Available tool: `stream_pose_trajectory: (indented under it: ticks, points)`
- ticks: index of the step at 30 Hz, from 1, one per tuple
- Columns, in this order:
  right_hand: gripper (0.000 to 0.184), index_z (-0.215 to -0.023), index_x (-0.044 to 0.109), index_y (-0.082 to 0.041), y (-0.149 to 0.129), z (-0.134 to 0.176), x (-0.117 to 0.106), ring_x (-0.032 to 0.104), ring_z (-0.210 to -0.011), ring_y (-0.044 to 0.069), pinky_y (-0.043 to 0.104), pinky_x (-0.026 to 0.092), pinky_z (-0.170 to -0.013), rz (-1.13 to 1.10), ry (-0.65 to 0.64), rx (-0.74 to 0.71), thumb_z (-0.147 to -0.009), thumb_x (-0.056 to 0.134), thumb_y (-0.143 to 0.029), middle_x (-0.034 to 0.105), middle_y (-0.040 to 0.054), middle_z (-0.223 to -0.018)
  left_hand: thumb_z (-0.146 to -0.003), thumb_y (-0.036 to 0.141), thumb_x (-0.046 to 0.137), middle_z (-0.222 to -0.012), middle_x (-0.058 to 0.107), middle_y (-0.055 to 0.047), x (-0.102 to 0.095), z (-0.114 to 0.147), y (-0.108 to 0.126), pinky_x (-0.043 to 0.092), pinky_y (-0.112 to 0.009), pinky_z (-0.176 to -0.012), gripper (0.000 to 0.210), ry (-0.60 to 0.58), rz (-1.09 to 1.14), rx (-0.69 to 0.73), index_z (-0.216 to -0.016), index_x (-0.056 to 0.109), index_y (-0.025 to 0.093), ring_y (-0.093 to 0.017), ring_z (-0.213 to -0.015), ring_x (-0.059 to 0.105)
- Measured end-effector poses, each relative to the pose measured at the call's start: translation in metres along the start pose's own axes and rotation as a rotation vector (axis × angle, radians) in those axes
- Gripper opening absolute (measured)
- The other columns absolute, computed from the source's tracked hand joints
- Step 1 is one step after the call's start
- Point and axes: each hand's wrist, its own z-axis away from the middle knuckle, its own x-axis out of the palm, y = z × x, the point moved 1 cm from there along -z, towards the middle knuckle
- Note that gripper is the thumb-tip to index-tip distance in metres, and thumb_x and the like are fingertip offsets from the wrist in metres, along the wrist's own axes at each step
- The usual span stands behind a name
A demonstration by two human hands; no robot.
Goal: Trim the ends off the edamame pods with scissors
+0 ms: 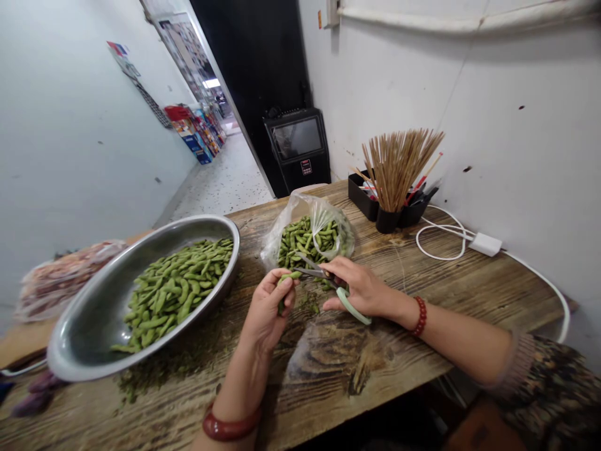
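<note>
The wooden counter (305, 401) runs to its edge nearer than the left hand (270, 305) and right hand (357, 288); a steel bowl (101, 319) of pods (173, 294) bounds the left. The left hand pinches a green pod (292, 275), thumb uppermost; the right is closed around scissors (353, 307), 2 metal blades at the pod. Beyond both hands sits a crinkled clear bag (270, 244).
</note>
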Motion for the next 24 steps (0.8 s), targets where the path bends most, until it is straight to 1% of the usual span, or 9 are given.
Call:
stream_pose_trajectory:
  ticks: [4, 8, 11, 16, 24]
  points:
    - [0.073, -0.131, 0.046, -0.014, -0.002, 0.000, 0.001, 0.056, -0.087, 0.021, 0.035, 0.050, -0.078, 0.012, -0.018, 0.004, -0.071, 0.074, -0.047, 0.055, 0.0107, -0.104, -0.068, 0.020, 0.075, -0.071, 0.063, 0.001, 0.000, -0.001, -0.004, 0.023, -0.012, -0.036, 0.026, -0.021, 0.054, 0.008, -0.084, 0.055, 0.017, -0.002, -0.042, 0.038]
    - [0.073, -0.131, 0.046, -0.015, -0.005, 0.000, 0.002, 0.056, -0.090, 0.022, 0.035, 0.050, -0.080, 0.005, -0.021, -0.011, -0.071, 0.076, -0.044, 0.055, 0.0109, -0.106, -0.068, 0.021, 0.075, -0.071, 0.062, 0.003, 0.002, 0.000, -0.007, 0.024, -0.013, -0.036, 0.026, -0.040, 0.057, 0.005, -0.085, 0.055, 0.017, -0.002, -0.041, 0.038]
    - [0.072, -0.130, 0.047, -0.016, -0.007, 0.000, 0.002, 0.055, -0.092, 0.022, 0.035, 0.049, -0.081, 0.004, -0.025, -0.014, -0.070, 0.076, -0.044, 0.055, 0.0105, -0.105, -0.068, 0.023, 0.076, -0.070, 0.061, 0.003, 0.006, 0.002, -0.009, 0.024, -0.013, -0.036, 0.027, -0.057, 0.035, 0.000, -0.085, 0.056, 0.016, -0.002, -0.041, 0.038]
    - [0.073, -0.129, 0.046, -0.015, -0.008, -0.001, 0.002, 0.055, -0.091, 0.022, 0.035, 0.049, -0.080, -0.006, -0.018, -0.024, -0.070, 0.075, -0.046, 0.055, 0.0111, -0.105, -0.067, 0.025, 0.077, -0.069, 0.061, 0.003, 0.012, 0.005, -0.011, 0.023, -0.013, -0.037, 0.028, -0.031, -0.031, -0.046, -0.081, 0.055, 0.016, -0.001, -0.041, 0.039]
    - [0.059, -0.125, 0.050, -0.016, -0.008, 0.000, 0.001, 0.055, -0.085, 0.020, 0.032, 0.049, -0.076, -0.020, -0.024, -0.026, -0.076, 0.072, -0.041, 0.055, 0.0088, -0.100, -0.064, 0.025, 0.079, -0.063, 0.058, 0.004, 0.008, 0.004, -0.011, 0.022, -0.013, -0.038, 0.028, -0.016, -0.011, -0.043, -0.077, 0.055, 0.015, -0.001, -0.041, 0.038]
